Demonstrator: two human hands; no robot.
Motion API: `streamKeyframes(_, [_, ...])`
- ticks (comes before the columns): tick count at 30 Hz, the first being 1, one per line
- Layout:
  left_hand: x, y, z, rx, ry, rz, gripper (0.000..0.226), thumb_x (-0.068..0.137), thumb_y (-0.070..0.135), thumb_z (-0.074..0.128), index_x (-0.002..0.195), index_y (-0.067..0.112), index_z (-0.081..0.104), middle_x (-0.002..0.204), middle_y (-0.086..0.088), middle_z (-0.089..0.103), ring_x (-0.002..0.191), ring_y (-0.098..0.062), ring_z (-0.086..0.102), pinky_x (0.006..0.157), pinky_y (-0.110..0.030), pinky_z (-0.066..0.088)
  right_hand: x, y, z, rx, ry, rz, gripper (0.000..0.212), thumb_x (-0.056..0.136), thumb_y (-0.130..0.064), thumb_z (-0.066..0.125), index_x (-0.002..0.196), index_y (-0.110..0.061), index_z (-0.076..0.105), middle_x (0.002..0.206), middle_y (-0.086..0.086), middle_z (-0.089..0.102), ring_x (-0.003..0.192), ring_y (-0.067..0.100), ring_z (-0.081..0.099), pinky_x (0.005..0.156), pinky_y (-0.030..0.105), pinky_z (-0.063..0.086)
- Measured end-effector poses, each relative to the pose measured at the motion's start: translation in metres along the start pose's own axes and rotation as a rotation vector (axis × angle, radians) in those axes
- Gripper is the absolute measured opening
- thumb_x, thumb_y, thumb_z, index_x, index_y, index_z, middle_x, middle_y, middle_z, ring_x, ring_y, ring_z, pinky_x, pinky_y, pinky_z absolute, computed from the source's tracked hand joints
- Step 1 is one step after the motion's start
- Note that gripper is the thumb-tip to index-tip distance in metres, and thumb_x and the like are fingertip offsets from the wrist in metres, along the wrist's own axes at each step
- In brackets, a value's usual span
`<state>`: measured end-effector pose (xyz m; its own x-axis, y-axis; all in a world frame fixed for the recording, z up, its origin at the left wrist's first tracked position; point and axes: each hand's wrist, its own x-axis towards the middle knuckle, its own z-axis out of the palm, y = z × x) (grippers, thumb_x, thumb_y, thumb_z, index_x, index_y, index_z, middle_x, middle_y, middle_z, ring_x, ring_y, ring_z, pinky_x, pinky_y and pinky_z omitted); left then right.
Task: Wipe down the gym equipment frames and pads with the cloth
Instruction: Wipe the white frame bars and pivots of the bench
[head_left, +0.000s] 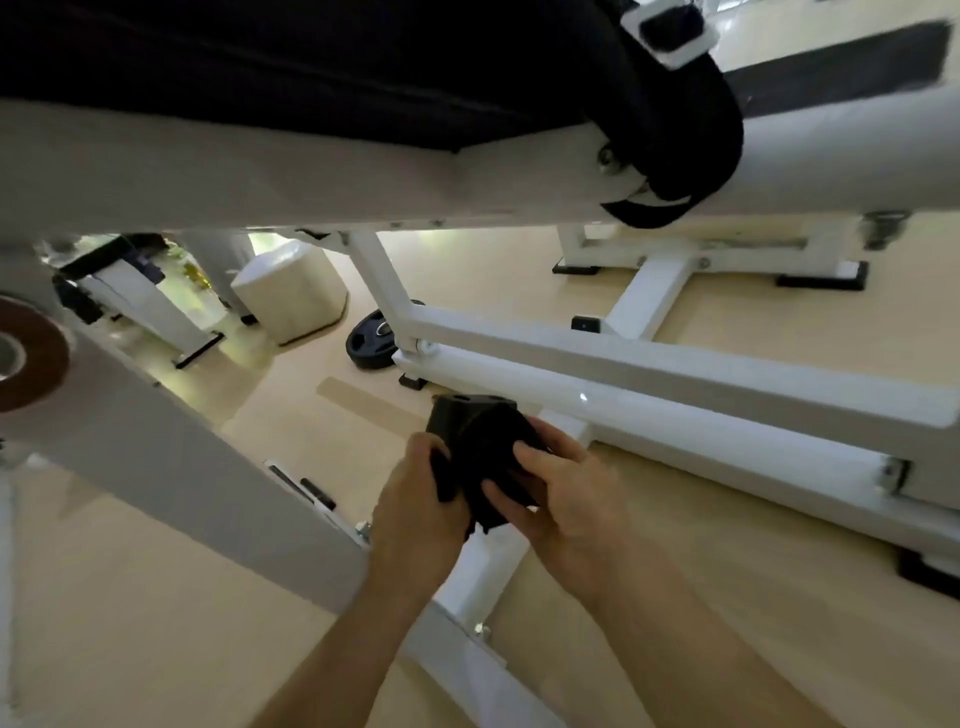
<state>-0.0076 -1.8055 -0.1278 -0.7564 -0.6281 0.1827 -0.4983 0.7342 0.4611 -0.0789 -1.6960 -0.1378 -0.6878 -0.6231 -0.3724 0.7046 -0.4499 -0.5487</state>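
Head cam view: you've got both hands down low under the bench, left hand (421, 493) and right hand (569, 499), each with its fingers curled onto the black cloth (496, 467). The cloth is bunched between them, right up against a black end cap (462, 410) on the white frame (675, 379). The black pad (311, 62) runs overhead, and a weight plate (371, 338) lies on the floor (156, 597) further back.

Nothing here can be read: no lettering or numbers show on the white frame (675, 374), the black pad (311, 62), or the weight plate (371, 340) on the floor.
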Motion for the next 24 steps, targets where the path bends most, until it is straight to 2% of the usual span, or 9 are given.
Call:
streamKeyframes(2, [-0.001, 0.022, -0.008, -0.33, 0.063, -0.085, 0.02, 0.081, 0.014, 0.064, 0.091, 0.025, 0.051, 0.077, 0.008, 0.062, 0.067, -0.009, 0.06, 0.05, -0.016, 0.042, -0.013, -0.02, 0.01, -0.131, -0.116, -0.11, 0.034, 0.096, 0.0, 0.047, 0.12, -0.018, 0.063, 0.112, 0.004, 0.071, 0.098, 0.017, 0.069, 0.081, 0.031, 0.058])
streamKeyframes(5, [-0.009, 0.057, -0.015, -0.563, 0.152, -0.005, 0.02, 0.078, 0.015, 0.069, 0.089, 0.031, 0.062, 0.082, 0.013, 0.067, 0.074, 0.0, 0.063, 0.06, -0.012, 0.046, -0.027, -0.042, 0.015, -0.402, -0.167, -0.301, 0.044, 0.098, -0.002, 0.042, 0.131, -0.028, 0.056, 0.114, -0.008, 0.069, 0.101, 0.007, 0.066, 0.085, 0.025, 0.055])
streamKeyframes(9, [-0.002, 0.098, -0.025, -0.517, 0.289, 0.158, 0.036, 0.082, 0.011, 0.067, 0.111, 0.033, 0.067, 0.105, 0.012, 0.064, 0.092, 0.001, 0.058, 0.077, -0.004, 0.042, -0.032, -0.067, 0.028, -0.557, -0.177, -0.51, 0.045, 0.1, -0.008, 0.041, 0.133, -0.038, 0.042, 0.125, -0.014, 0.06, 0.115, 0.005, 0.058, 0.098, 0.03, 0.049])
streamKeyframes(12, [0.014, 0.113, -0.041, -0.504, 0.367, 0.211, 0.043, 0.087, 0.004, 0.058, 0.124, 0.025, 0.063, 0.111, 0.01, 0.063, 0.089, 0.003, 0.054, 0.071, 0.005, 0.035, -0.026, -0.08, 0.054, -0.654, -0.174, -0.602, 0.041, 0.099, -0.012, 0.042, 0.134, -0.035, 0.04, 0.122, -0.01, 0.06, 0.111, 0.007, 0.059, 0.098, 0.03, 0.049])
streamKeyframes(14, [0.027, 0.114, -0.049, -0.505, 0.396, 0.204, 0.045, 0.089, 0.002, 0.053, 0.128, 0.024, 0.062, 0.111, 0.014, 0.063, 0.09, 0.003, 0.056, 0.074, 0.004, 0.036, -0.019, -0.084, 0.072, -0.743, -0.186, -0.644, 0.049, 0.097, -0.01, 0.041, 0.142, -0.028, 0.037, 0.13, -0.003, 0.056, 0.117, 0.011, 0.055, 0.103, 0.032, 0.045])
streamKeyframes(16, [0.04, 0.112, -0.053, -0.511, 0.389, 0.171, 0.046, 0.089, 0.004, 0.05, 0.129, 0.024, 0.061, 0.114, 0.013, 0.066, 0.098, -0.001, 0.06, 0.084, -0.005, 0.043, -0.013, -0.086, 0.083, -0.782, -0.191, -0.651, 0.051, 0.096, -0.008, 0.04, 0.144, -0.024, 0.034, 0.134, 0.003, 0.052, 0.121, 0.017, 0.051, 0.105, 0.034, 0.042])
streamKeyframes(18, [0.049, 0.111, -0.052, -0.572, 0.349, 0.142, 0.042, 0.092, 0.007, 0.049, 0.128, 0.024, 0.062, 0.108, 0.011, 0.069, 0.099, -0.006, 0.064, 0.085, -0.014, 0.049, -0.008, -0.086, 0.087, -0.769, -0.185, -0.632, 0.046, 0.099, -0.014, 0.039, 0.144, -0.024, 0.034, 0.13, 0.001, 0.052, 0.117, 0.016, 0.052, 0.103, 0.031, 0.042])
streamKeyframes(21, [0.061, 0.12, -0.044, -0.671, 0.273, 0.155, 0.032, 0.093, 0.013, 0.054, 0.119, 0.024, 0.067, 0.098, 0.013, 0.071, 0.091, -0.002, 0.065, 0.077, -0.012, 0.05, -0.006, -0.087, 0.079, -0.553, -0.157, -0.543, 0.038, 0.102, -0.023, 0.039, 0.139, -0.031, 0.044, 0.125, -0.005, 0.059, 0.113, 0.011, 0.057, 0.102, 0.037, 0.047])
streamKeyframes(24, [0.071, 0.136, -0.034, -0.671, 0.332, 0.127, 0.029, 0.087, 0.022, 0.065, 0.116, 0.026, 0.067, 0.105, 0.008, 0.071, 0.098, -0.012, 0.065, 0.088, -0.027, 0.051, -0.013, -0.088, 0.061, -0.329, -0.151, -0.469, 0.033, 0.1, -0.016, 0.043, 0.126, -0.031, 0.057, 0.122, -0.009, 0.064, 0.113, 0.008, 0.059, 0.095, 0.039, 0.051])
